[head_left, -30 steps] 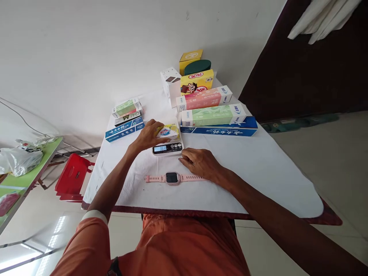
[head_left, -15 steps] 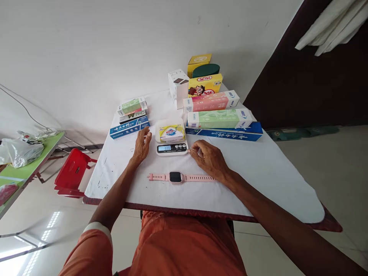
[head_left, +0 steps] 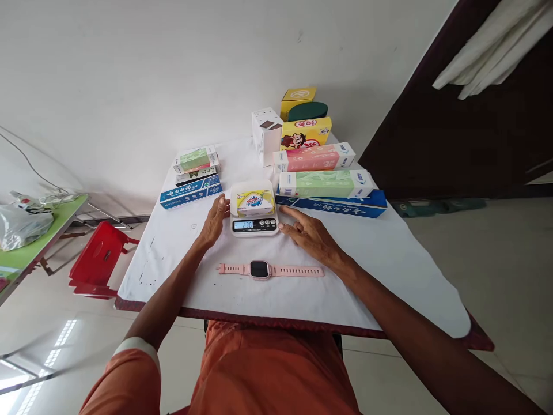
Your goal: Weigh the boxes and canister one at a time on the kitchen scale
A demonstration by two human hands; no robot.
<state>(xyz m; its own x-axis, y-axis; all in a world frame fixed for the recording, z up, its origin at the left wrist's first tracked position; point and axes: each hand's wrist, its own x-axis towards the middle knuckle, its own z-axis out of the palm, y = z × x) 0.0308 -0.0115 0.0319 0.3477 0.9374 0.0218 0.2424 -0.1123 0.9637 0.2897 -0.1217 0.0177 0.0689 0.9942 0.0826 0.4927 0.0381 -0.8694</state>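
A white digital kitchen scale (head_left: 253, 186) stands mid-table with its display lit. On its platform lies a yellow-and-white boxed bar of soap (head_left: 254, 204). My left hand (head_left: 213, 222) rests at the scale's left side, fingers apart and holding nothing. At the right side is my right hand (head_left: 311, 235), its index finger stretched toward the platform's edge and its thumb at the scale's front right corner. That hand holds nothing either. In front of the scale, a pink-strapped smartwatch (head_left: 260, 269) is laid out flat.
Toothpaste boxes lie left of the scale, a blue one (head_left: 190, 192) nearest. To the right are a green box (head_left: 326, 183), a pink box (head_left: 314, 157) and a blue box (head_left: 367, 207). Behind stand a white box (head_left: 268, 138) and yellow boxes (head_left: 306, 132). A red chair (head_left: 101, 256) is left of the table.
My left hand has come in to the scale's side. My right index finger has straightened out along the other side. The display figures differ. The whole view has shifted slightly.
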